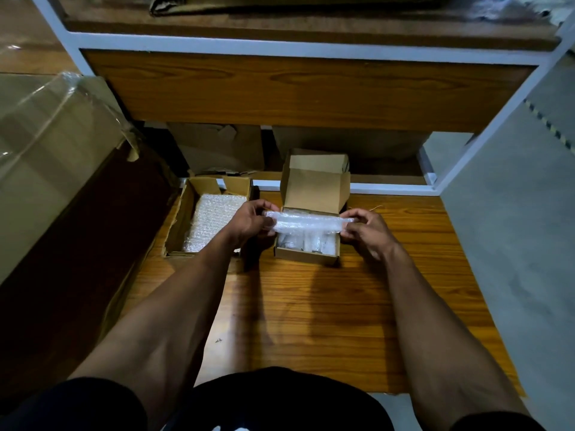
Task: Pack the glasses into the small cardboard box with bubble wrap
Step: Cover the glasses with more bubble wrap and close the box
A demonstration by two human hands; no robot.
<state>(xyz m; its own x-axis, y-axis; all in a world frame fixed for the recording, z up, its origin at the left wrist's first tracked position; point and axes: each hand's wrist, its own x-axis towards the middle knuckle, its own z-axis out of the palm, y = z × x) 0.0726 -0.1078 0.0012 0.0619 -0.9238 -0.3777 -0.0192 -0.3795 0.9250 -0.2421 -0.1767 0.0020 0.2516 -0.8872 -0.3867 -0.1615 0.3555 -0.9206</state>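
Both hands, left hand (250,219) and right hand (364,227), pinch a bubble wrap roll (308,221) by its ends in their fingers over the small cardboard box (306,255).

Bubble wrap roll (308,221) horizontal above open small cardboard box (306,256) – wrapped glasses (306,242) inside

Dim, warm light falls from above, catching the wooden table (342,306) and throwing soft arm shadows on it. Corners sink dark. Wide-angle bending bows the shelf frame (280,46); the far top is blurred.
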